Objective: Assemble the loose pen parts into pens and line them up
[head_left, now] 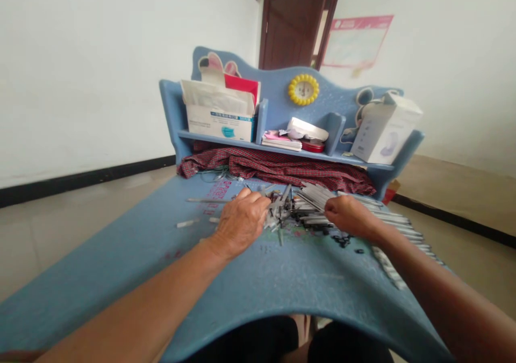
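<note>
My right hand (350, 215) is closed around a fanned bundle of thin, pale grey sticks (314, 195), which point away to the left. Below that bundle lie more slim tubes (310, 212) with dark ends, like pen barrels. My left hand (244, 218) has its fingers curled together at the left edge of a loose heap of clear plastic pieces (279, 210); what it pinches is hidden. Small black caps (342, 240) are scattered just under my right hand. A long thin clear stick (205, 200) lies left of my left hand.
Rows of slim tubes (403, 229) run along the right side of the blue desk (282, 277). At its back is a folded checked cloth (278, 165), beneath a shelf with a mask box (220, 121), a white carton (387, 129) and a red tin (313, 146).
</note>
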Motion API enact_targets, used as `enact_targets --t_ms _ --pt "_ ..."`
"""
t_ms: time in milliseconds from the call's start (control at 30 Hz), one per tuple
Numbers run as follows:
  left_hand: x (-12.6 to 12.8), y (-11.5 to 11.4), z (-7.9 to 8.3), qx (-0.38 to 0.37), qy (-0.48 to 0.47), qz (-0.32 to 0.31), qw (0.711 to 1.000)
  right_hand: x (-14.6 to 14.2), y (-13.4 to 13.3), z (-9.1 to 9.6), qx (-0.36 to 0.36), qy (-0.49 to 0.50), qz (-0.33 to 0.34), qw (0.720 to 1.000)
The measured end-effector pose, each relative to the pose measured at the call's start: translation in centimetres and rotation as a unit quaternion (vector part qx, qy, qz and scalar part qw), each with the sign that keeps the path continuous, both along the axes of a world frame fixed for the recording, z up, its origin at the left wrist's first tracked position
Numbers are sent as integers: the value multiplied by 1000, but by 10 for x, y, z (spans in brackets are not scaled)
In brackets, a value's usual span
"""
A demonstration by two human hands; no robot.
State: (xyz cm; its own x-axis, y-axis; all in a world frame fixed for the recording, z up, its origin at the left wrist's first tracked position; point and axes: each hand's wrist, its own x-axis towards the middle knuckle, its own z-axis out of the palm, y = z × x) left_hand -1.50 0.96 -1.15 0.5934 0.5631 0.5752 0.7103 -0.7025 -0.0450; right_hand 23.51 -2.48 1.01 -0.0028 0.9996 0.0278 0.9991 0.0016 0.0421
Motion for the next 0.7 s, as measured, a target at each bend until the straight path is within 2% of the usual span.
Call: enact_targets --t_ms 100,233,700 --pt "-1 2 1 -8 -2 17 1000 5 -26 7 27 22 85 996" --pt "-1 2 1 -14 1 24 1000 7 -47 10 30 -2 130 991" --pt "3 -2 -4 2 68 -16 998 2 -49 10 17 -88 142 986"
